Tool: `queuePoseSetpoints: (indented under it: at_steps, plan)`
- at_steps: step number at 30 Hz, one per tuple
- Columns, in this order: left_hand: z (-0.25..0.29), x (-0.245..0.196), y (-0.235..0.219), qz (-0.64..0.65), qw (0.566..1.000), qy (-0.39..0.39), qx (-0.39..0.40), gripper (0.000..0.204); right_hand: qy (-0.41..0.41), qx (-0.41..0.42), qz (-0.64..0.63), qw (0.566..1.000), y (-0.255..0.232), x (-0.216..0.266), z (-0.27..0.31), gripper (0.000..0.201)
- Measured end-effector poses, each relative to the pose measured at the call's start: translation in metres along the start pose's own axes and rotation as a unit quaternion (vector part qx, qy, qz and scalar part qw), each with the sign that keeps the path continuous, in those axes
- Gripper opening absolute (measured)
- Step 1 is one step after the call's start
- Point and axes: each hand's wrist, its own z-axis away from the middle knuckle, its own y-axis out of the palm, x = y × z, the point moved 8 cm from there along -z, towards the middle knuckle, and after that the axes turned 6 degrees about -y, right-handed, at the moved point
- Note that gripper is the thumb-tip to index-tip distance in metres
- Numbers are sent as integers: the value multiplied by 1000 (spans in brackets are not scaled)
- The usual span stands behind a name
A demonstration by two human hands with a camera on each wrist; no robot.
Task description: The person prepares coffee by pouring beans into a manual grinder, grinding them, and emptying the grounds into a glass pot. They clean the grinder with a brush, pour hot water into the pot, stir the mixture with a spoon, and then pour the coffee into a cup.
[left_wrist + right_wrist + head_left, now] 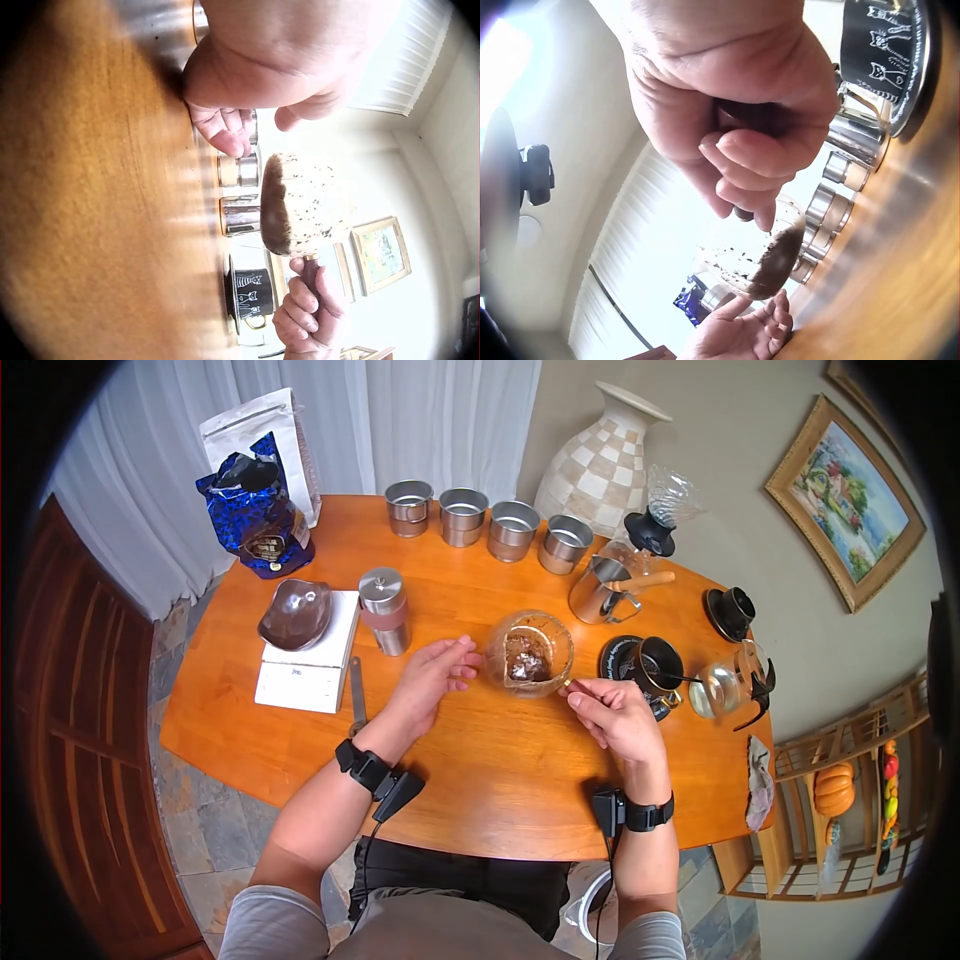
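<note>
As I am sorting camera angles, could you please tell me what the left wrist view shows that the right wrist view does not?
Left wrist only: the gold-framed colourful painting.
Right wrist only: the shiny blue bag.
Both: the round, brown-handled clear glass pot, the black cup with white cat drawings, the left hand and the right hand.
</note>
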Motion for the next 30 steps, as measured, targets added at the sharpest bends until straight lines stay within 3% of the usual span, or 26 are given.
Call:
queuePoseSetpoints:
  at_steps: [2, 4, 13, 20, 23, 25, 30]
  plan:
    - [0, 0, 0, 1, 1000, 0, 1, 33, -8, -2, 10, 1000, 0, 0, 0, 23]
    - [1, -1, 1, -3, 1000, 0, -2, 34, -79, -36, 139, 986, -5, 6, -2, 25]
    - [2, -1, 1, 6, 1000, -6, -9, 30, -113, -36, 245, 962, 2, 29, 5, 26]
    - [2, -2, 2, 6, 1000, -6, -9, 29, -123, -44, 216, 968, -1, 23, 2, 24]
    - [2, -2, 2, 2, 1000, -5, -10, 28, -56, -22, 147, 987, 0, 11, 1, 23]
    - [0, 0, 1, 6, 1000, -4, -5, 28, -1, -22, -4, 1000, 3, 3, 1, 21]
    - [1, -1, 1, 0, 1000, 1, 0, 32, -1, -6, 16, 1000, 2, 2, 0, 20]
